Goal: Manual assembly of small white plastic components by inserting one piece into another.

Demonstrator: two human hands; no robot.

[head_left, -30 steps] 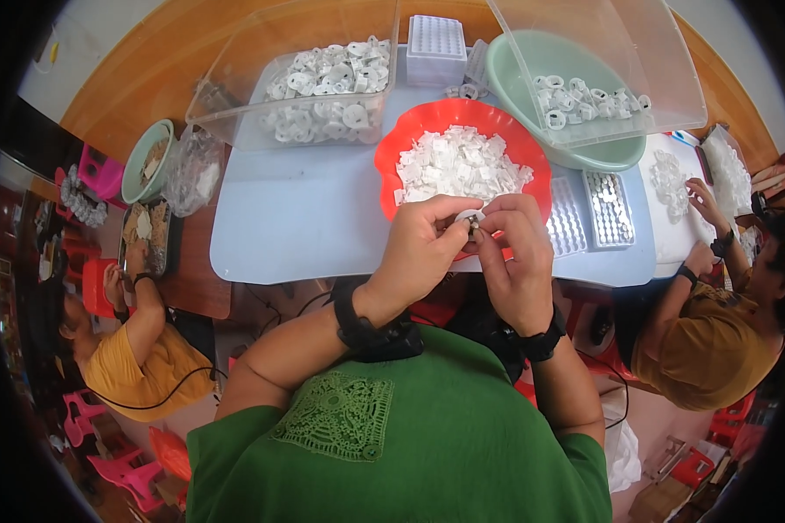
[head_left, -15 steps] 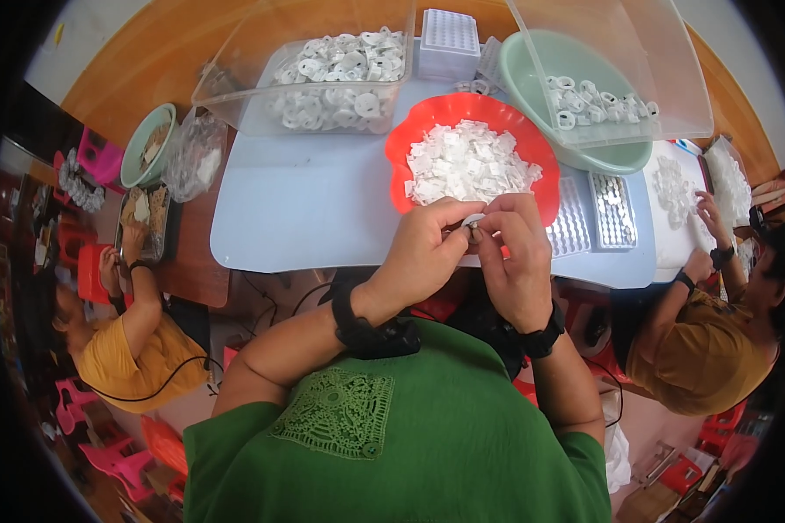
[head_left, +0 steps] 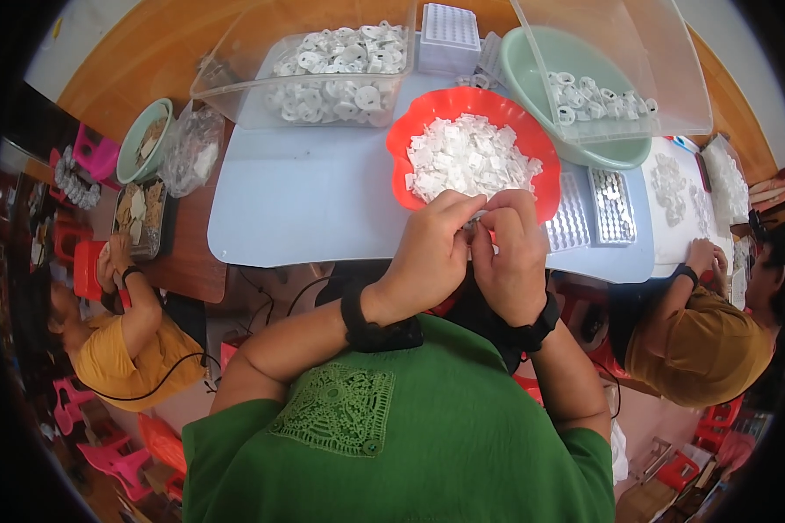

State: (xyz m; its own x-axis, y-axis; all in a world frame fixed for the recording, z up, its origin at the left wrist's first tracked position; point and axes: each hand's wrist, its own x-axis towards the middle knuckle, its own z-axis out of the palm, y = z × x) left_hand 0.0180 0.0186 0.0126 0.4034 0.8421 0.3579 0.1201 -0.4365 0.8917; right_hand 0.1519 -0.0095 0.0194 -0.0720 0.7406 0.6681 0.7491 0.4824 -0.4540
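A red scalloped bowl point(head_left: 399, 152) holds white pieces point(head_left: 471, 157); a clear bin point(head_left: 227, 98), round parts point(head_left: 349, 57). Left hand point(head_left: 429, 247) and right hand point(head_left: 515, 261), fully curled in, pinch a small part point(head_left: 474, 220) near the front edge of the table point(head_left: 296, 200).

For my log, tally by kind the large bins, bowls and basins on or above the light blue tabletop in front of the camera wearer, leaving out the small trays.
Clear rectangular plastic bins: 2
Red wavy-rimmed plastic bowl: 1
Pale green round plastic basin: 1
Total: 4
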